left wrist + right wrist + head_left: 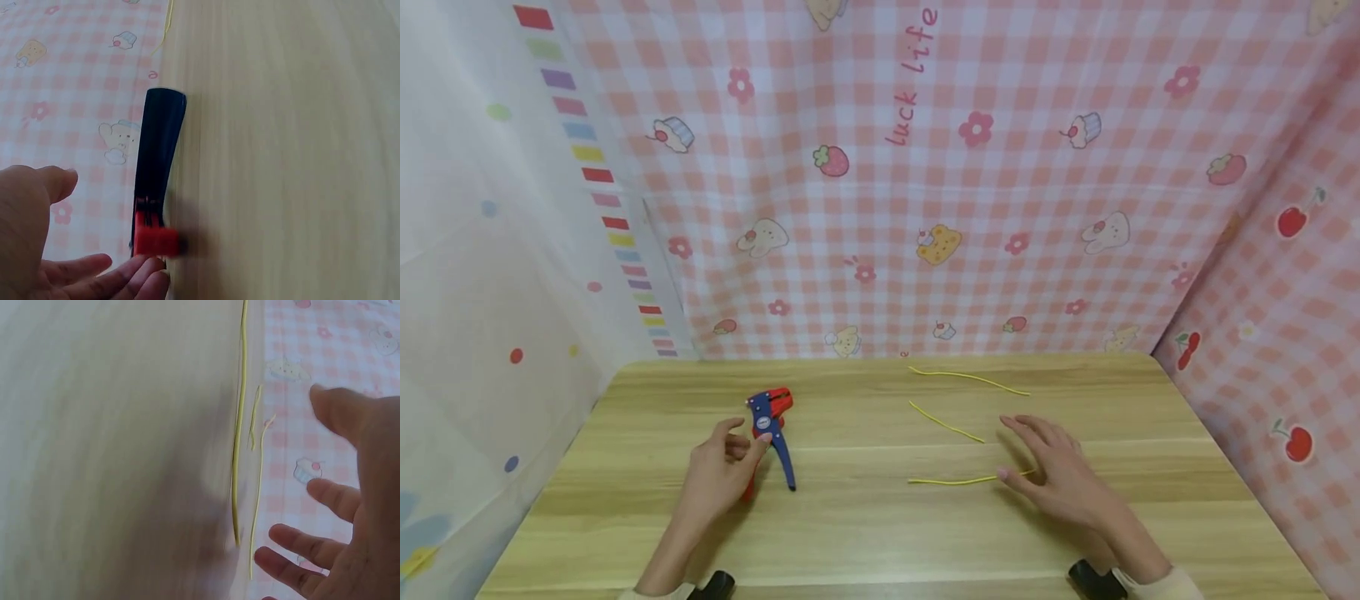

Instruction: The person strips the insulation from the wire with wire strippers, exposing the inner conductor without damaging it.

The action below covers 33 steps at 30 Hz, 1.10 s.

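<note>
A wire stripper with blue and red parts lies at the left of the table, its handles toward the near edge. My left hand hovers at its left side, fingers loosely bent. In the left wrist view the thumb stands apart from the dark handle, while the other fingers are close to the red part; whether they touch it I cannot tell. Spread and relaxed, my right hand is over the right end of the nearest yellow wire. Nothing sits between its fingers.
Beyond the nearest wire lie a shorter yellow wire and, farther back, a longer one. A pink checked cloth hangs behind the wooden table. More cloth flanks both sides.
</note>
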{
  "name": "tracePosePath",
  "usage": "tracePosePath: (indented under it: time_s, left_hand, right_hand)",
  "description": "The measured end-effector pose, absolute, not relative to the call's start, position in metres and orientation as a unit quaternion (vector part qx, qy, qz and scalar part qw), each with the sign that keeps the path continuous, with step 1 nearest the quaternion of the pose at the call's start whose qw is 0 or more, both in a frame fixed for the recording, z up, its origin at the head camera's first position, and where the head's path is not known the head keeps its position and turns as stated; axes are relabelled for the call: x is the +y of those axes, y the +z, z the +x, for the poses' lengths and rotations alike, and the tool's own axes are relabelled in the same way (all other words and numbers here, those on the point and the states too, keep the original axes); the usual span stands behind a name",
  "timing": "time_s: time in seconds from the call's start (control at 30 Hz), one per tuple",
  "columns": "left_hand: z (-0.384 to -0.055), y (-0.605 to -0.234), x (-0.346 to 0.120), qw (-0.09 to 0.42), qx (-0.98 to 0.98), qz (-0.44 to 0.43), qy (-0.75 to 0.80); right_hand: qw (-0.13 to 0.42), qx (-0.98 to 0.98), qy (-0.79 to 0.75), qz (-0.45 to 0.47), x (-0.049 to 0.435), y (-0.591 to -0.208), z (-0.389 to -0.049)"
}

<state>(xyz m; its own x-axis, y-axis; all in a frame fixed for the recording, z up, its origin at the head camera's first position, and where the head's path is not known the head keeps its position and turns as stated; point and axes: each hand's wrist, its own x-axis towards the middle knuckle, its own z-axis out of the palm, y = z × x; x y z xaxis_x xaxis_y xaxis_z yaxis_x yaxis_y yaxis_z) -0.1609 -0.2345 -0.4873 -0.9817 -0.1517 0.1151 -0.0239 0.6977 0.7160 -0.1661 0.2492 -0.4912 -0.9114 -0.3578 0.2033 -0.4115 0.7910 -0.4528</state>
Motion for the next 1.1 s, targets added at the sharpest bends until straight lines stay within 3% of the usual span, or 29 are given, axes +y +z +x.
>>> tracePosePath:
  time_s: [0.23, 0.57, 0.73, 1.1]
  left_hand:
    - [-0.171, -0.496, -0.227, 0.027, -0.921, 0.056, -0.385]
    - [-0.179, -0.496, -0.223, -0.004, -0.932, 0.097, -0.35]
    - [-0.182, -0.493, -0.22, -0.01, -0.927, 0.115, -0.357]
    - [-0.18, -0.488, -0.217, -0.014, -0.933, 0.123, -0.339]
  right_hand:
    - [0.054, -0.939, 0.261, 0.216, 0.233, -0.492, -0.166]
    - [0.05, -0.941, 0.264, 0.208, 0.209, -0.5, -0.164]
    - [0.056, -0.936, 0.27, 0.218, 0.198, -0.502, -0.165]
    - [0.013, -0.935, 0.285, 0.211, 0.184, -0.502, -0.17]
